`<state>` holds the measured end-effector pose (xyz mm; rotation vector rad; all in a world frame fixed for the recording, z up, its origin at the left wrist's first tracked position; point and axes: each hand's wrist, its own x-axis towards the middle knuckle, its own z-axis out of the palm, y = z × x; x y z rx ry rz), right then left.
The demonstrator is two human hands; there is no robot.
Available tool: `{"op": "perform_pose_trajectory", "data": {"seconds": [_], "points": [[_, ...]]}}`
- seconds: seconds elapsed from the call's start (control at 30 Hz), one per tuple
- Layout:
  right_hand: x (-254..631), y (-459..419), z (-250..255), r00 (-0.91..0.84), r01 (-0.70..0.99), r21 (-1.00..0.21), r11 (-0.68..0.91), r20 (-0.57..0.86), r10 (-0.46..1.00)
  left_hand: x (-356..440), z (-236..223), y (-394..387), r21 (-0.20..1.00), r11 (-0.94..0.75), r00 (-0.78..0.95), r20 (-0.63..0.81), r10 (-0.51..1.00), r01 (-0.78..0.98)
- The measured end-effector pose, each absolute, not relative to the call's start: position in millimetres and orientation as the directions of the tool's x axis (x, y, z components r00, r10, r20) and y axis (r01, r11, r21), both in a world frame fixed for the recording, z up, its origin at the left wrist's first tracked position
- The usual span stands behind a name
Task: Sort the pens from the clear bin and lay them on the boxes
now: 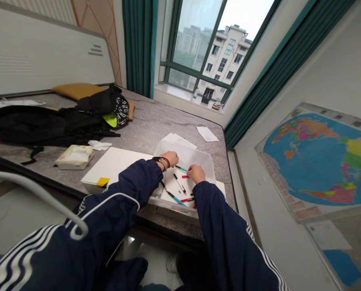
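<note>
My left hand [170, 158] is curled over the near side of a clear plastic tray [195, 155]; a watch and a red band sit at its wrist. A teal-tipped pen [181, 168] pokes out from under its fingers. My right hand [195, 173] is closed a little to the right, pinching the end of a small red pen [185, 176]. Between the hands lies a white pen with black ends [179, 183]. More pens, one teal [175, 197] and one red [187, 199], lie nearer to me by my sleeves.
The tray rests on white boards [113, 165] on a grey mattress [147, 125]. A tissue pack [75, 157], black bags [47, 123] and an orange cushion [74, 89] lie to the left. Paper sheets [207, 133] lie beyond. A world map [320, 157] hangs on the right wall.
</note>
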<state>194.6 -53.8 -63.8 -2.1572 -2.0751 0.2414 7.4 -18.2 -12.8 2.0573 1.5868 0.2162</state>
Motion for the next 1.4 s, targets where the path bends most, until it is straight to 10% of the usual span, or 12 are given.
{"op": "perform_pose_trajectory", "data": {"seconds": [0.6,0.97,1.4], "points": [[187,-65,-71,-0.214,0.962,-0.192,0.194,-0.09,0.973,10,-14,-36,0.496,-0.314,0.468,-0.223,0.855,0.809],[178,-53,-56,-0.103,0.618,-0.786,0.021,-0.054,0.993,10,-18,-31,0.551,-0.249,0.466,-0.299,0.833,0.797],[175,-76,-56,-0.381,0.903,-0.373,0.212,-0.471,0.796,8,-17,-32,0.485,-0.235,0.423,-0.324,0.846,0.842]]}}
